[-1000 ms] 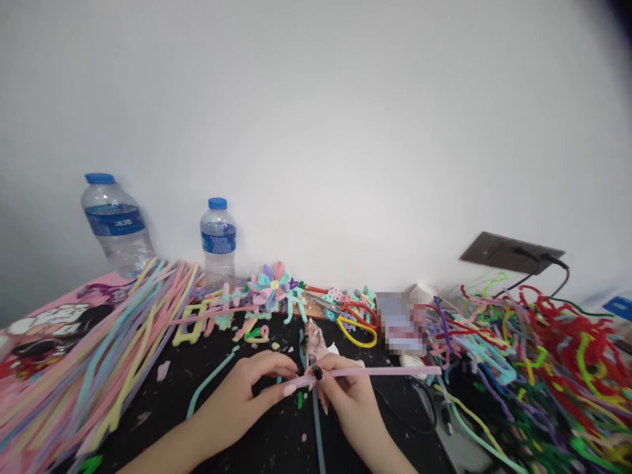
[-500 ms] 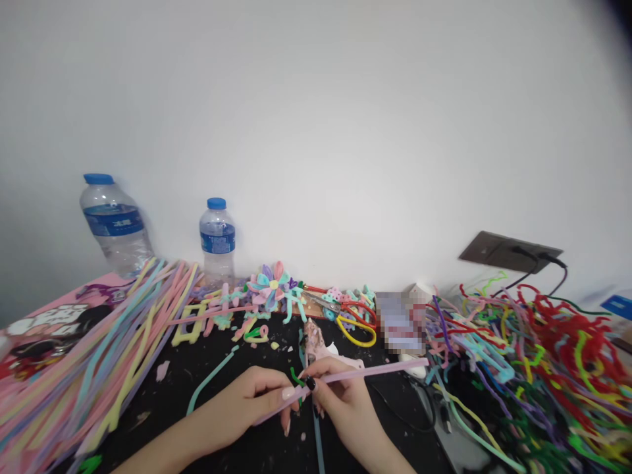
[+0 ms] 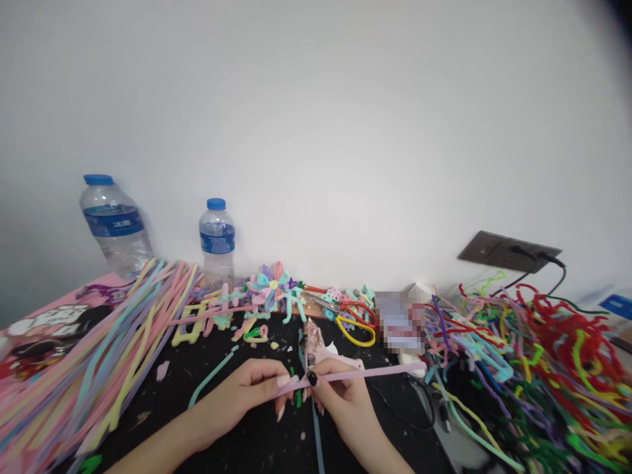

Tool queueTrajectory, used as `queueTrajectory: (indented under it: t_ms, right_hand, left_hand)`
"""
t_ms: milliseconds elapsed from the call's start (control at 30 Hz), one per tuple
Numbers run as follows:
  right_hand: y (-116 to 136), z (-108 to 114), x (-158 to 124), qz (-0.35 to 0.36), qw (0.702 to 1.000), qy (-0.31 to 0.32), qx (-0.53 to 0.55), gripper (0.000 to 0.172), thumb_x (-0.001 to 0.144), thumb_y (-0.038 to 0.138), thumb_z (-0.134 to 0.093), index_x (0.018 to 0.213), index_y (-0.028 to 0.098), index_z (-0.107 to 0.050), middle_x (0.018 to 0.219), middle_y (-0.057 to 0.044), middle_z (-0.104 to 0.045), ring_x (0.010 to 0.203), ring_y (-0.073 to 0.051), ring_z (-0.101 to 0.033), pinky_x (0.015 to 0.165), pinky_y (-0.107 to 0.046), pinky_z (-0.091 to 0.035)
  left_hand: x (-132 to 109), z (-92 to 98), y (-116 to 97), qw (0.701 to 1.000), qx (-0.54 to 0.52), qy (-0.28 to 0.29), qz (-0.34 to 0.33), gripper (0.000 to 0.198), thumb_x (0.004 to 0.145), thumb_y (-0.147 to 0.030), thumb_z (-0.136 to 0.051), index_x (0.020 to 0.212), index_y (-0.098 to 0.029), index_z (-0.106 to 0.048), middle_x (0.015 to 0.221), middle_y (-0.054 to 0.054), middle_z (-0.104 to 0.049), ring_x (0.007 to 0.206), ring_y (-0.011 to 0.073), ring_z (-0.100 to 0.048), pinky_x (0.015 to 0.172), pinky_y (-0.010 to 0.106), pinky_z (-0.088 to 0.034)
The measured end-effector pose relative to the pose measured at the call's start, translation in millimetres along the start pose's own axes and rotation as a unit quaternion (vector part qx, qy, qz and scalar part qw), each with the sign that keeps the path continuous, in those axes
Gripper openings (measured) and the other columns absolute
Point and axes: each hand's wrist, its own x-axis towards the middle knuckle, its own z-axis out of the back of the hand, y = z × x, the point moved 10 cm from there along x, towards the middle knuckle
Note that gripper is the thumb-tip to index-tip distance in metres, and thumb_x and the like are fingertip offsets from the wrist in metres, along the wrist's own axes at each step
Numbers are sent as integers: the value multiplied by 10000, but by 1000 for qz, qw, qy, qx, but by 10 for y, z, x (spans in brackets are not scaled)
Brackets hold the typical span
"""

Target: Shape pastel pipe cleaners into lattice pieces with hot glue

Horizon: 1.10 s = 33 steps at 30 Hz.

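Observation:
A pale pink-lilac pipe cleaner (image 3: 385, 372) runs between both hands, its long free end pointing right. My left hand (image 3: 259, 388) pinches it near its left end between thumb and forefinger. Just beside it, my right hand (image 3: 340, 395) grips the same stem, the dark-nailed thumb on top. Small green pieces (image 3: 298, 397) show between the hands; whether they are held or lie on the mat I cannot tell. Behind my right hand lies a pink glue gun (image 3: 316, 342), partly covered by the fingers.
Pastel pipe cleaners (image 3: 123, 329) spread at left, a tangled bright heap (image 3: 553, 368) at right. Yellow-and-red-handled scissors (image 3: 356, 329), a pipe-cleaner flower (image 3: 273, 285) and two bottles (image 3: 217, 240) stand or lie toward the wall. A turquoise strip (image 3: 210, 376) rests on the black mat (image 3: 227, 428).
The pipe cleaner now lies flatter, its left end drawn up to my left fingertips instead of hanging below them. My left hand has shifted slightly left and up; my right hand stays nearly in place.

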Motion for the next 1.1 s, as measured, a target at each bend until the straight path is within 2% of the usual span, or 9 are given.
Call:
queueTrajectory:
  t_ms: [133, 267, 400, 500, 633, 767, 900, 1000, 1100]
  right_hand:
    - [-9, 11, 1, 9, 1000, -1, 13, 241, 798, 363, -603, 699, 144, -627, 578, 3, -540, 454, -73, -399, 434, -197, -295]
    - [-45, 40, 10, 5, 1000, -2, 11, 237, 804, 357, -598, 701, 146, -628, 564, 14, -515, 458, -78, -404, 440, -201, -310]
    - [30, 131, 24, 30, 998, -17, -46, 204, 810, 346, -566, 833, 154, -631, 695, -21, -574, 542, -113, -472, 490, -220, -382]
    - [196, 199, 35, 94, 980, -21, -175, 273, 771, 230, -555, 1037, 175, -577, 937, -69, -604, 805, -189, -553, 701, -283, -455]
    - [293, 278, 57, 129, 919, -35, -371, 568, 636, 53, -477, 1184, 204, -483, 1223, -85, -487, 1160, -255, -413, 986, -391, -298]
    - [149, 361, 94, 55, 866, -40, -495, 596, 591, 64, -455, 1166, 214, -502, 1212, -99, -471, 1137, -288, -426, 900, -397, -338]
    - [46, 344, 99, 23, 841, -20, -540, 531, 620, 114, -496, 1140, 218, -536, 1074, -101, -549, 1037, -294, -489, 841, -394, -353]
    - [26, 357, 113, 23, 848, -27, -530, 474, 632, 118, -518, 1096, 204, -568, 1001, -91, -593, 986, -281, -516, 843, -384, -359]
    - [72, 381, 136, 43, 880, -47, -470, 407, 661, 121, -530, 1059, 191, -578, 985, -77, -608, 942, -250, -539, 820, -339, -388]
  left_hand:
    - [4, 2, 48, 999, -35, -2, 5, 353, 870, -378, -483, 640, -143, -613, 623, -15, -579, 640, 129, -520, 659, 218, -365]
    - [5, -59, 174, 996, -80, 26, 42, 325, 851, -411, -515, 765, -121, -637, 598, -6, -579, 516, 91, -446, 511, 194, -313]
    - [6, -76, 228, 991, -111, 34, 66, 307, 833, -404, -547, 836, -112, -642, 612, 4, -595, 433, 54, -340, 430, 181, -249]
    - [16, 28, 197, 989, -136, -11, 57, 271, 838, -377, -550, 818, -122, -638, 643, 0, -592, 424, 40, -282, 416, 185, -183]
    - [-2, 229, 195, 979, -173, -96, 45, 244, 850, -359, -540, 892, -140, -638, 658, -9, -568, 419, 30, -242, 434, 206, -131]
    - [-15, 305, 274, 968, -209, -128, 54, 231, 835, -349, -561, 941, -152, -623, 705, -6, -563, 404, 16, -207, 423, 211, -112]
    - [-1, 308, 285, 964, -227, -133, 47, 202, 855, -343, -542, 937, -165, -594, 722, -15, -560, 395, -1, -218, 416, 193, -129]
    - [-7, 332, 249, 965, -215, -147, 36, 205, 865, -354, -529, 961, -178, -571, 733, -25, -550, 388, -7, -254, 406, 182, -133]
    - [-35, 400, 228, 964, -195, -180, 31, 224, 861, -379, -526, 976, -190, -556, 760, -32, -537, 377, -6, -293, 391, 174, -147]
